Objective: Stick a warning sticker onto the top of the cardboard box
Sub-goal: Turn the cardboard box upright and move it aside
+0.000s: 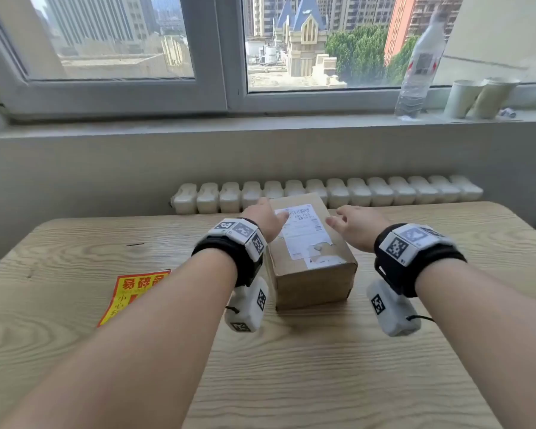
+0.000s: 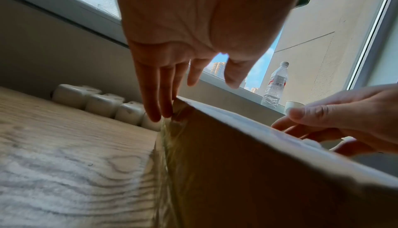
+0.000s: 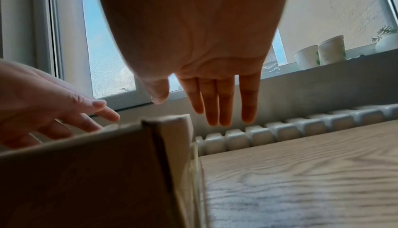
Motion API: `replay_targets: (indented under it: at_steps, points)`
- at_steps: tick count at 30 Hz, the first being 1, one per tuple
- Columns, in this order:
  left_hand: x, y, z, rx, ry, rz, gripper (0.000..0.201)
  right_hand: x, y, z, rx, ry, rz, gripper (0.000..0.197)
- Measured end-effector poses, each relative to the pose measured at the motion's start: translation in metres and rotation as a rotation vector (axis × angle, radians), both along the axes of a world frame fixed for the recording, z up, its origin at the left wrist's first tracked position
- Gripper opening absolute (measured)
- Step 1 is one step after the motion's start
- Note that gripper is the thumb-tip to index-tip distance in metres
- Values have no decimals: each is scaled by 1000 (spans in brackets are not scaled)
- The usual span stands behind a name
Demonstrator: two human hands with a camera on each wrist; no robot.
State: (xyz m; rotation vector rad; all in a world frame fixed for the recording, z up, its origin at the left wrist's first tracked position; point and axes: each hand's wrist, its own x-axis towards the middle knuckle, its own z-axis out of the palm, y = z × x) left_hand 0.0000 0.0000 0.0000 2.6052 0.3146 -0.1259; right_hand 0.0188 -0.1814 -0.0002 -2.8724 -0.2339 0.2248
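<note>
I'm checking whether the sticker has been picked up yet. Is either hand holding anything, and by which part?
Nothing is held. Both the left hand and the right hand are open beside the cardboard box; the warning sticker lies untouched on the table.

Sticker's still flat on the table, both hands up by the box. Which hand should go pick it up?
Left, probably. The warning sticker lies left of the cardboard box, beside the left forearm. The left hand is open and empty; the right hand would have to cross the box.

brown cardboard box [image 1: 313, 275] (white label), red-and-yellow sticker [image 1: 130, 294], pale wood-grain table [image 1: 322, 366].
</note>
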Motion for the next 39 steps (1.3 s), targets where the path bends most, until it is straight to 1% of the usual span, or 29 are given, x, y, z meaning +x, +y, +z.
replay_targets:
  at_steps: [3, 6, 8, 11, 15, 18, 20, 23, 25, 28, 30, 31, 33, 34, 36, 39]
  points:
    - [3, -1, -9, 12, 31, 3, 64, 2, -1, -9, -3, 19, -2, 57]
    - [7, -1, -19, -11, 46, 15, 64, 3, 2, -18, 8, 21, 24, 48]
    - [7, -1, -22, -34, 26, 28, 65, 1, 3, -23, 23, 10, 12, 42]
    - [2, -3, -21, -64, 4, 46, 67, -5, 4, -26, 126, -3, -40, 45]
    - [-16, -5, -12, -140, -11, 64, 70, -24, 6, -18, 241, -27, -71, 46]
    - [-41, -5, -3, -190, -99, 87, 66, -46, 5, -11, 317, -65, -65, 42]
    - [-61, -4, 5, -267, -150, 109, 67, -64, 3, -7, 355, -82, -77, 41]
    - [-95, 1, 16, -428, -176, 157, 87, -94, -2, -2, 448, -77, -140, 46]
    - [-118, 5, 21, -498, -209, 181, 94, -114, -5, 1, 549, -71, -164, 47]
    - [-149, 7, 25, -507, -252, 177, 86, -146, -9, 4, 667, -98, -179, 47]
    - [-169, 4, 27, -553, -216, 144, 76, -167, -10, 6, 704, -120, -187, 51]
    - [-178, 1, 27, -578, -194, 133, 76, -177, -10, 5, 721, -116, -191, 57]
    - [-186, -1, 23, -577, -208, 128, 93, -192, -11, 4, 757, -101, -189, 71]
    - [-190, -2, 21, -561, -213, 115, 98, -197, -12, 3, 774, -96, -190, 77]
    - [-197, -5, 19, -534, -221, 107, 95, -202, -13, -1, 790, -102, -188, 81]
    - [-205, -6, 16, -528, -219, 92, 87, -205, -13, -4, 800, -116, -192, 79]
